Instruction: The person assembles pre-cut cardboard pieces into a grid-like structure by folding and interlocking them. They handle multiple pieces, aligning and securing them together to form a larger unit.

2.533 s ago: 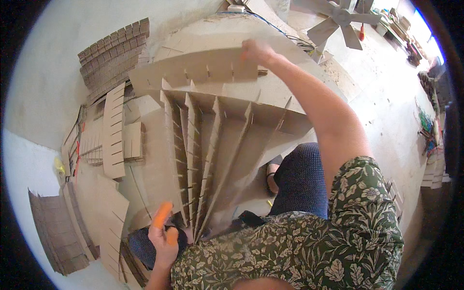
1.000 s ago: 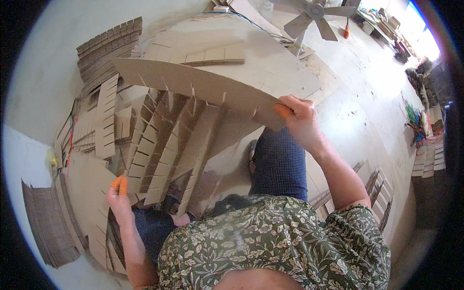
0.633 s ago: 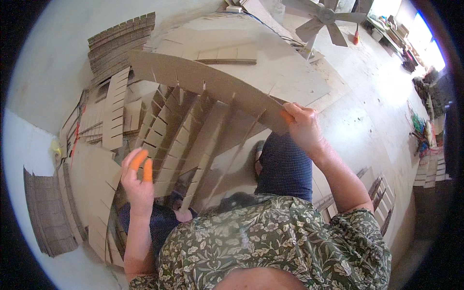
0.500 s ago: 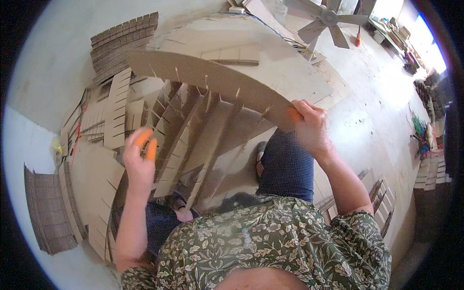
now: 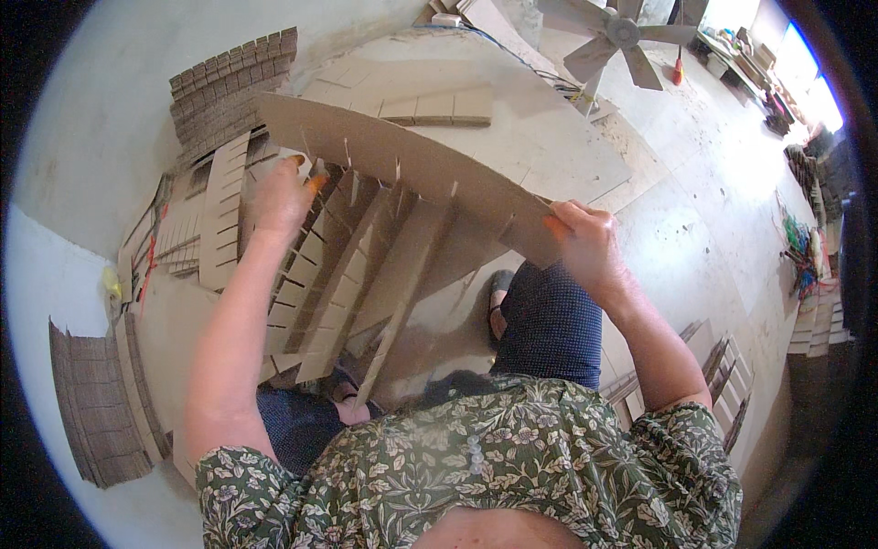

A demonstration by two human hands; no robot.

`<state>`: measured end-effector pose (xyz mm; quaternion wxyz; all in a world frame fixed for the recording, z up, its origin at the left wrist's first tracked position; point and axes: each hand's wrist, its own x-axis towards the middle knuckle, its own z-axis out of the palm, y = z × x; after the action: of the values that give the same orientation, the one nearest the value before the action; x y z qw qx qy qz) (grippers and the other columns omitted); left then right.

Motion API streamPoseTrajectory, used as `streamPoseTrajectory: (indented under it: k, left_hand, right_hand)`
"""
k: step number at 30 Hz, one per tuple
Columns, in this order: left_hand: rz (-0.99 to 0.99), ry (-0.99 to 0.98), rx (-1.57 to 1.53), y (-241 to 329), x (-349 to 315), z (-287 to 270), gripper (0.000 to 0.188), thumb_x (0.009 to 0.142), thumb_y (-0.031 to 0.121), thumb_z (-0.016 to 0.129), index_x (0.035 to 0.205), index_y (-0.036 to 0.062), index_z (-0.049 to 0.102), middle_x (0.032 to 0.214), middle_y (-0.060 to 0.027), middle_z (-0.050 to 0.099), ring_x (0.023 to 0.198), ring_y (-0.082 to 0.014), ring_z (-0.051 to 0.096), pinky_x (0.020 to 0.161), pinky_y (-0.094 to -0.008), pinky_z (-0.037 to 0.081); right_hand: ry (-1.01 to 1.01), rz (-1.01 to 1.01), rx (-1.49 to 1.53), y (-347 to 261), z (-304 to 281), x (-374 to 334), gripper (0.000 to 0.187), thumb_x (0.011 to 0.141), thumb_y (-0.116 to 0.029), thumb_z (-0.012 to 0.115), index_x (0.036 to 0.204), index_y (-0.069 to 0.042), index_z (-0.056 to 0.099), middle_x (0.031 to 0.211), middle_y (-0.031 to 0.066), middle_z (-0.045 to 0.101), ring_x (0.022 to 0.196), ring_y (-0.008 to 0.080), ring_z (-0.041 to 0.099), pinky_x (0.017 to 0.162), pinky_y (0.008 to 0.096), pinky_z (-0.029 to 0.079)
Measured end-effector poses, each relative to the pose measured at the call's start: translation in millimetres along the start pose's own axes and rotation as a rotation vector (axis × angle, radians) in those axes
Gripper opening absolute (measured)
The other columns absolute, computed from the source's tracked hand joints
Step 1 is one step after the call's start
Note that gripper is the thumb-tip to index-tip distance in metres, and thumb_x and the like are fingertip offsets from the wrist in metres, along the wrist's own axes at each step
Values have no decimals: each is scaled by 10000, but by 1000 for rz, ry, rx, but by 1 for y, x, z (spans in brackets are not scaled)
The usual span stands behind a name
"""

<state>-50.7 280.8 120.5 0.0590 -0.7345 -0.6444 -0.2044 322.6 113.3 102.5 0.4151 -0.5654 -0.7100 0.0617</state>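
over pale floor, the right hand pinches a cardboard strip, likely light and bendy, by its best-held end; left hand part-curled, hold unclear.

A fan is standing beyond the long strip. A notched stack is lying past the long strip's left end.

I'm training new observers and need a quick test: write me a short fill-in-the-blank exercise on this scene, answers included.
1. The right hand grips the long cardboard strip by its ____ end in the picture.
2. The left hand wears finger covers coloured ____.
3. The leaf-patterned shirt has a background coloured ____.
4. The grey blades belong to a ____.

Missing words: right; orange; green; fan.
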Motion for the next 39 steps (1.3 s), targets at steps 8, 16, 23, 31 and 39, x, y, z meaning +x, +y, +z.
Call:
streamPoseTrajectory:
  k: [8, 16, 23, 31, 39]
  left_hand:
    - [-151, -81, 86, -31, 6, 13, 243, 830, 216, 621, 1003, 52, 668, 936, -191, 668, 904, -363, 631, 773, -460, 487]
    - [367, 284, -180, 24, -31, -1, 186, 842, 162, 644, 983, 42, 655, 928, -145, 650, 843, -332, 625, 761, -401, 503]
    - [517, -202, -316, 164, -119, -14, 183, 799, 180, 708, 906, 41, 656, 776, -143, 649, 674, -326, 640, 595, -389, 512]
    - [267, -345, -425, 167, -99, 9, 275, 829, 265, 669, 943, 16, 650, 755, -204, 653, 697, -375, 642, 621, -430, 510]
    - [287, -376, -246, 161, -103, 24, 186, 812, 199, 642, 873, 25, 666, 763, -223, 641, 746, -392, 634, 676, -465, 504]
  right_hand:
    - [-62, -65, -47, -2, 1, 5, 31, 769, -22, 571, 789, -35, 551, 714, 174, 582, 655, 402, 598, 583, 451, 487]
    - [-116, -126, -62, 10, 15, 19, 26, 754, -59, 539, 765, -45, 520, 719, 179, 583, 676, 408, 592, 596, 476, 476]
    - [-204, -115, -142, 4, 21, 27, 57, 757, -78, 556, 810, -57, 553, 788, 169, 620, 745, 392, 622, 652, 469, 503]
    - [-155, -79, -137, 29, 24, 37, 54, 731, -75, 576, 778, -60, 555, 747, 138, 617, 715, 365, 622, 648, 444, 510]
    - [-185, -137, -176, 31, 30, 36, 59, 734, -86, 570, 779, -54, 549, 735, 140, 613, 742, 363, 628, 659, 453, 508]
